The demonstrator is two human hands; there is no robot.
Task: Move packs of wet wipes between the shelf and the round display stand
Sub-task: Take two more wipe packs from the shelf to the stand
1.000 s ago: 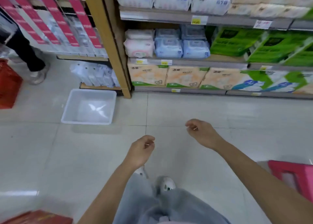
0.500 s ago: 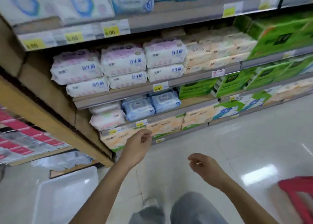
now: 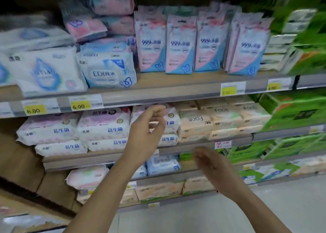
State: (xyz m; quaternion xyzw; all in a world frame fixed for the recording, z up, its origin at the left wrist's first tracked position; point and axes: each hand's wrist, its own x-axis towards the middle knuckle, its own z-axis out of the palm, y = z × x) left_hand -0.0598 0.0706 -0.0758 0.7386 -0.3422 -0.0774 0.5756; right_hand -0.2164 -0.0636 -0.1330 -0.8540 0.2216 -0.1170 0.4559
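Note:
The shelf (image 3: 158, 90) carries many packs of wet wipes. Several upright pink-and-blue packs (image 3: 180, 44) marked 999 stand on the upper board, with a blue EDI pack (image 3: 107, 70) to their left. On the board below lie stacked white-and-pink packs (image 3: 104, 127). My left hand (image 3: 146, 134) is raised in front of that lower stack, fingers loosely curled and holding nothing. My right hand (image 3: 210, 164) hangs lower and to the right, blurred, fingers relaxed and empty. The round display stand is out of view.
Peach tissue packs (image 3: 220, 120) lie to the right of the white-and-pink ones. Green tissue bundles (image 3: 296, 113) fill the right end of the shelves. Yellow price tags (image 3: 78, 106) line the shelf edges. More packs (image 3: 162, 164) sit on lower boards above the pale floor (image 3: 229, 215).
My view has swung up from the floor to the shelves and come closer. Both hands have risen, the left one now level with the white-and-pink packs.

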